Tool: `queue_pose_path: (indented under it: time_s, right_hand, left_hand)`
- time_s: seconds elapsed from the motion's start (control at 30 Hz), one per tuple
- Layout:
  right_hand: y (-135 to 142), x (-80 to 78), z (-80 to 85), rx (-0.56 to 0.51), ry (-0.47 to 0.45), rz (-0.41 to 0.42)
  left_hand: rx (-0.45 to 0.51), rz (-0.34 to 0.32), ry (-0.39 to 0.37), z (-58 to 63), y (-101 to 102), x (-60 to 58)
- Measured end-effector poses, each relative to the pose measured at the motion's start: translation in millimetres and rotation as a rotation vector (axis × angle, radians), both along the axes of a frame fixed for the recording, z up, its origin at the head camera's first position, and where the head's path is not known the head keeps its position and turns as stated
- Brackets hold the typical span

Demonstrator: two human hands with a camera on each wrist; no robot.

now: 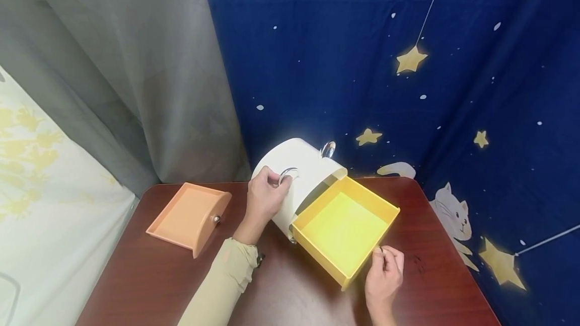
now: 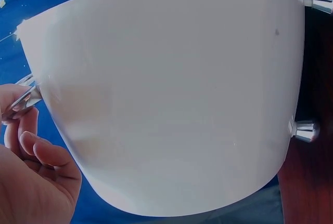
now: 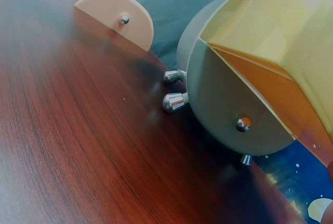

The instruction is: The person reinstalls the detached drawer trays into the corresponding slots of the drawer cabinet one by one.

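A white rounded drawer box (image 1: 294,157) stands tilted near the back of the table. My left hand (image 1: 267,192) pinches one of its silver loop handles (image 2: 23,102); the second loop handle (image 1: 328,150) is free. A yellow drawer (image 1: 344,225) sticks far out of the box's upper part, and its inside holds nothing. With curled fingers my right hand (image 1: 384,280) pinches the front of this drawer, where the knob is hidden. Below it, in the right wrist view, the box's lower front (image 3: 223,104) bears a silver knob (image 3: 243,124). Silver feet (image 3: 176,102) project from the box.
An orange drawer (image 1: 181,215) with a rounded front and a silver knob (image 1: 216,219) lies on the reddish-brown table (image 1: 290,286) at the left. Behind the table hang a grey curtain (image 1: 181,89) and a blue star-patterned curtain (image 1: 317,64).
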State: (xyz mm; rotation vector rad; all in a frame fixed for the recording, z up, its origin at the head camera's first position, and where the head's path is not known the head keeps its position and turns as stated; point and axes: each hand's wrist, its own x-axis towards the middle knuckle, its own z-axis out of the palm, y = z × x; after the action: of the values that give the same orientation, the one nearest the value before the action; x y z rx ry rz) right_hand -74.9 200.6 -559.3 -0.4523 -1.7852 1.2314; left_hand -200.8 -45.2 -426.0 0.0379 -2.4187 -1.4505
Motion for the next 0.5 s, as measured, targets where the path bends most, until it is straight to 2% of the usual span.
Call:
queue_pose_path:
  time_s: [0.27, 0.37, 0.5]
  right_hand:
    - [-15.5, 5.0, 27.5, -0.017, 0.025, 0.022]
    - [-14.2, 3.3, 23.2, -0.028, 0.003, 0.035]
    - [-7.0, -1.4, 8.7, -0.032, -0.039, 0.056]
  left_hand:
    - [0.0, -0.005, -0.02, 0.4, -0.1, 0.7]
    - [0.008, -0.005, -0.013, -0.1, -0.5, 0.8]
    - [0.014, -0.009, -0.009, -0.4, -0.5, 0.9]
